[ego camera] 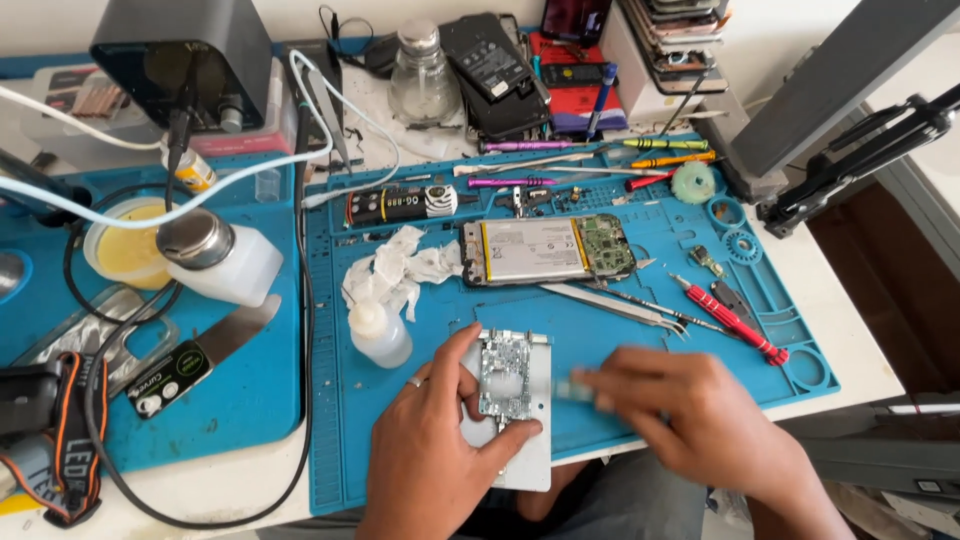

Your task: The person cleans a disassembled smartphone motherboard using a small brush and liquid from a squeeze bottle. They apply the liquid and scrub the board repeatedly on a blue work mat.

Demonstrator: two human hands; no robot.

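Circuit board (503,373) between hands, near mat edge (340,500)

Silver circuit board (503,374), blue mat (640,330)

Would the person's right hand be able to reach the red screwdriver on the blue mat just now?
Probably yes. The right hand lies near the red screwdriver, with only bare blue mat between them, though it already holds a small blurred object.

both hands (560,430) hold a circuit board (505,375) (right blurred).
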